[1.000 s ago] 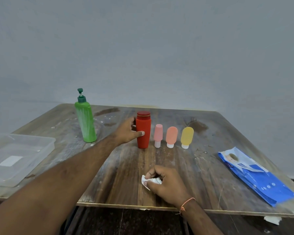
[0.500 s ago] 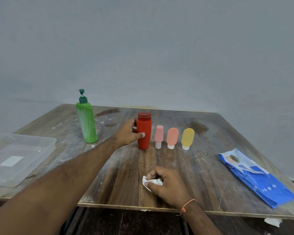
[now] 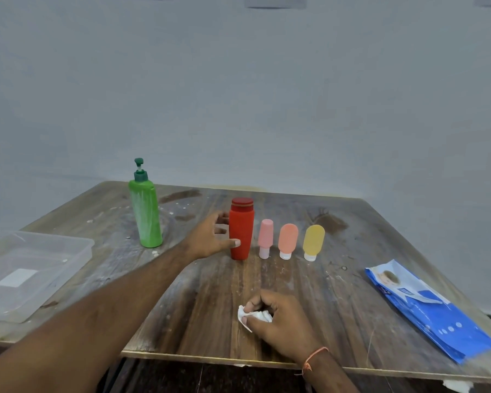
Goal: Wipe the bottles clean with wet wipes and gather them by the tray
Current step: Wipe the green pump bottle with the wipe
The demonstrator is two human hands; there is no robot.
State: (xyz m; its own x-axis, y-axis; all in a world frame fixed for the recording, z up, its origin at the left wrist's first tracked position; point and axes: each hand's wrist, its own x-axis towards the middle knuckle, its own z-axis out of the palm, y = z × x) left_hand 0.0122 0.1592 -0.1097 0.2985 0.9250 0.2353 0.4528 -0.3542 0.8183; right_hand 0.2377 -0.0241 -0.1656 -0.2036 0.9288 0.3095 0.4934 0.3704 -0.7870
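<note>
Still, left hand gripping red bottle

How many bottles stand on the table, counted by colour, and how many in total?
Green pump bottle: 1
Red bottle: 1
Pink bottle: 1
Orange bottle: 1
Yellow bottle: 1
Total: 5 bottles

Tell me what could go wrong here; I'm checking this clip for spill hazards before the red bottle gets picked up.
The left hand grips the red bottle close beside the pink bottle; lifting it carelessly could topple the three small bottles, which stand on narrow caps. The green pump bottle stands near the left arm's path toward the tray and could get knocked.
</note>
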